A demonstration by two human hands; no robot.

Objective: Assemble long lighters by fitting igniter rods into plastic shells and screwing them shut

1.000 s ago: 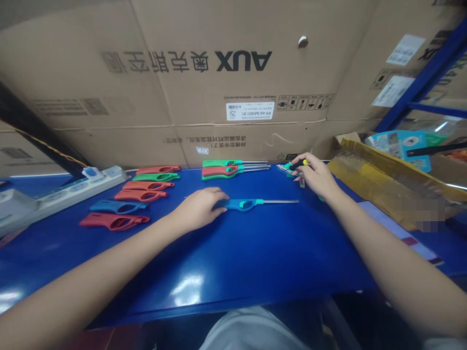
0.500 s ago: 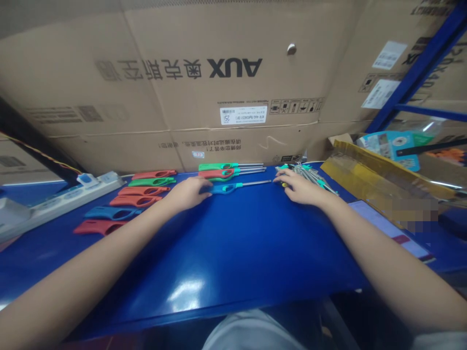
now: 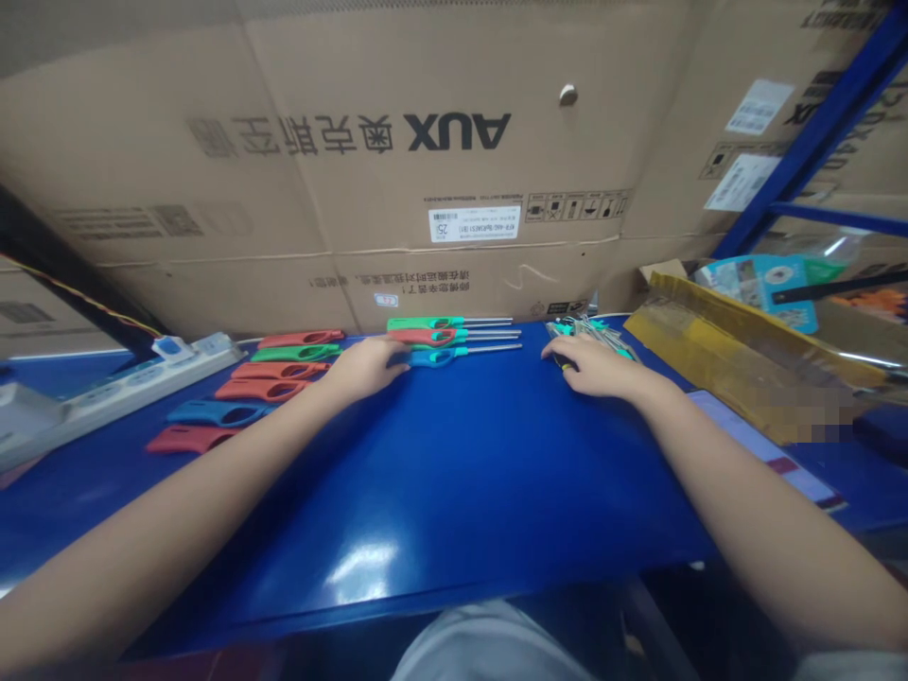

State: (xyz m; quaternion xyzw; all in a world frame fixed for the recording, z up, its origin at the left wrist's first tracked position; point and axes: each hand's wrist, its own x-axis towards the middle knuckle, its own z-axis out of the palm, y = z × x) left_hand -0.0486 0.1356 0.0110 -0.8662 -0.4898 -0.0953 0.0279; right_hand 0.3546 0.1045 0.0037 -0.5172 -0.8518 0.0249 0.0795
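Note:
My left hand [image 3: 367, 367] is closed on the rear end of a blue long-nosed lighter [image 3: 434, 357], which lies with its metal tube pointing right. Just behind it, a red lighter [image 3: 418, 337] and a green lighter [image 3: 411, 323] lie side by side, tubes the same way. My right hand [image 3: 600, 367] has its fingers curled down at the near edge of a pile of metal lighter tubes [image 3: 602, 331] with teal ends. Something small, dark and yellow shows under those fingers; its kind is hidden.
Several lighter handles without tubes, among them a blue handle [image 3: 213, 413], form a column at the left. Beyond them is a white power strip [image 3: 134, 383]. A phone-like flat device [image 3: 762, 445] and a taped cardboard box [image 3: 730, 350] are at right. Large cardboard [image 3: 319, 208] walls the back.
The blue lighter has shifted slightly back, closer to the red one, with my left hand at its end. My right hand has moved a little right, against the tube pile.

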